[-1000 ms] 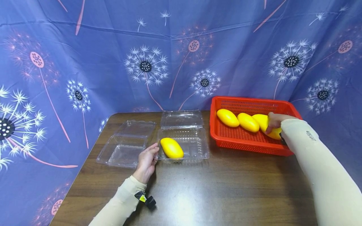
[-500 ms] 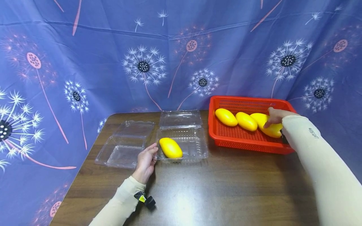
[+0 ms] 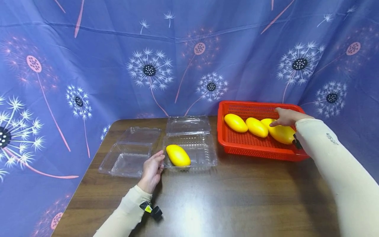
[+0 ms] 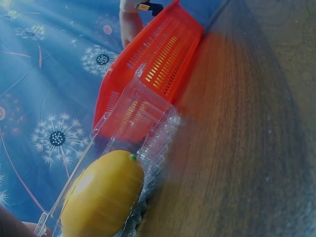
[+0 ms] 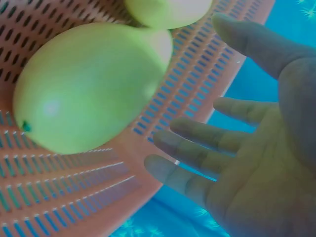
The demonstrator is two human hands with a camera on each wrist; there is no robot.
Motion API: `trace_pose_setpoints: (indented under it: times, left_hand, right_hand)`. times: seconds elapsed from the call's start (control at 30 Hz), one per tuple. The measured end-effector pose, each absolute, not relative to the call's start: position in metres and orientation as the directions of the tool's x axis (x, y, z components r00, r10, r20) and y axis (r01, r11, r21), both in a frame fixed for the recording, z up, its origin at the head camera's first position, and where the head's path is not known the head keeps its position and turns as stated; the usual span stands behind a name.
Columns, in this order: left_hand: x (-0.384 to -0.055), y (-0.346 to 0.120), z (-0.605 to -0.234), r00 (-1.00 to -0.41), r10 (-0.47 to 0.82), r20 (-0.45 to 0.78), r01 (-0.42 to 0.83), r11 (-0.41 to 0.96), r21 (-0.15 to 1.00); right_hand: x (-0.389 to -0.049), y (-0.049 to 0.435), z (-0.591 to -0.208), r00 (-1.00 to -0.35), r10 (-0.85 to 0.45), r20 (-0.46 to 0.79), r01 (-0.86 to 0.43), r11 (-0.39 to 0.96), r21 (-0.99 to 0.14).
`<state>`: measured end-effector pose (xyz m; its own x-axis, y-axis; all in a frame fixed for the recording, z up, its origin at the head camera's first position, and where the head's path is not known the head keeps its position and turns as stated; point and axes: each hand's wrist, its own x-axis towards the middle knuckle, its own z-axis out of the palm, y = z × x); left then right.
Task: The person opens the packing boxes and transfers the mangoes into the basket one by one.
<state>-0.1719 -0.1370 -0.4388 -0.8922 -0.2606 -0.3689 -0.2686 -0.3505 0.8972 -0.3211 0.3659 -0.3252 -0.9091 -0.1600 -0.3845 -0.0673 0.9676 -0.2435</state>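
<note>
My left hand holds the left edge of a clear plastic clamshell container, whose lid lies folded back. A yellow mango rests in the container's left part; in the left wrist view this mango shows a green stem spot. Over the right end of a red basket, my right hand hovers with fingers spread. The right wrist view shows the palm and straight fingers apart from the nearest mango. Two more mangoes, one on the left and a middle mango, lie beside it.
A second clear container, opened flat, stands left of my left hand on the wooden table. Behind the table hangs a blue curtain with a dandelion print. The basket stands close to it.
My right hand lets go of the rightmost mango, rises off it and shifts toward the basket's back. That mango stays in the basket. The left hand keeps its place; the head view shifts slightly.
</note>
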Motion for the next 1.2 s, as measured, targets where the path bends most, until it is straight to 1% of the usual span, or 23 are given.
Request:
trace_pose_setpoints:
  times: [0.2, 0.37, 0.5, 0.63, 0.87, 1.2]
  left_hand:
    - [-0.171, -0.137, -0.438, -0.892, -0.247, -0.379, -0.281, -0.352, 0.893]
    - [-0.168, -0.137, -0.438, -0.896, -0.238, -0.374, -0.274, -0.366, 0.889]
    - [-0.168, -0.137, -0.437, -0.899, -0.237, -0.369, -0.268, -0.368, 0.890]
    - [-0.168, -0.137, -0.436, -0.899, -0.238, -0.369, -0.268, -0.368, 0.890]
    - [-0.169, -0.136, -0.436, -0.897, -0.240, -0.370, -0.270, -0.367, 0.890]
    - [-0.168, -0.135, -0.435, -0.895, -0.233, -0.381, -0.284, -0.361, 0.888]
  right_hand:
    - [-0.317, 0.350, -0.317, -0.912, -0.260, -0.318, -0.164, 0.940, -0.298]
    - [-0.314, 0.335, -0.312, -0.916, -0.313, -0.250, -0.234, 0.925, -0.299]
    - [-0.312, 0.320, -0.305, -0.920, -0.322, -0.222, -0.253, 0.923, -0.290]
    - [-0.310, 0.306, -0.299, -0.917, -0.337, -0.215, -0.265, 0.915, -0.306]
    - [-0.306, 0.283, -0.297, -0.912, -0.370, -0.175, -0.305, 0.899, -0.313]
    - [-0.290, 0.244, -0.288, -0.908, -0.398, -0.134, -0.343, 0.887, -0.308]
